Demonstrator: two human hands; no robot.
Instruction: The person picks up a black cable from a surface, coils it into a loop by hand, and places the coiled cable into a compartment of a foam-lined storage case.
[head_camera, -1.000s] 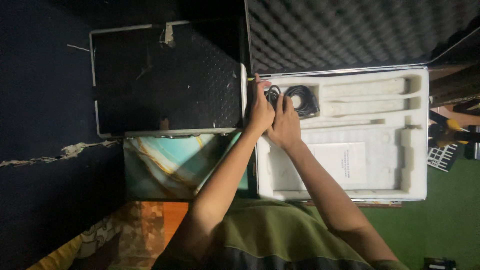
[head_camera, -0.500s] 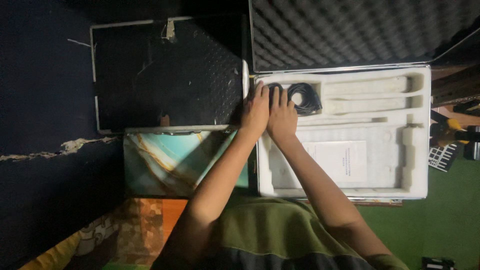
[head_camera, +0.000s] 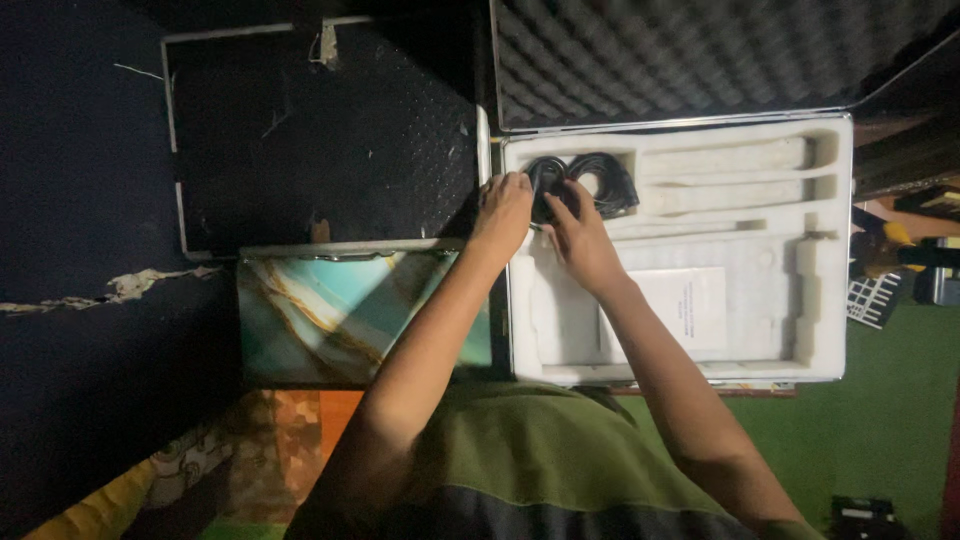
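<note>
Black cable coil (head_camera: 585, 185) in foam tray (head_camera: 825, 250) corner; left grip (head_camera: 503, 208), right grip (head_camera: 580, 240) both clasping it.

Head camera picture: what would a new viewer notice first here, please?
First, the open case's white foam tray at right, where the left hand and right hand meet on a black coiled cable in its upper left pocket. A white booklet lies lower down, and a teal marbled board lies left of the case.
</note>
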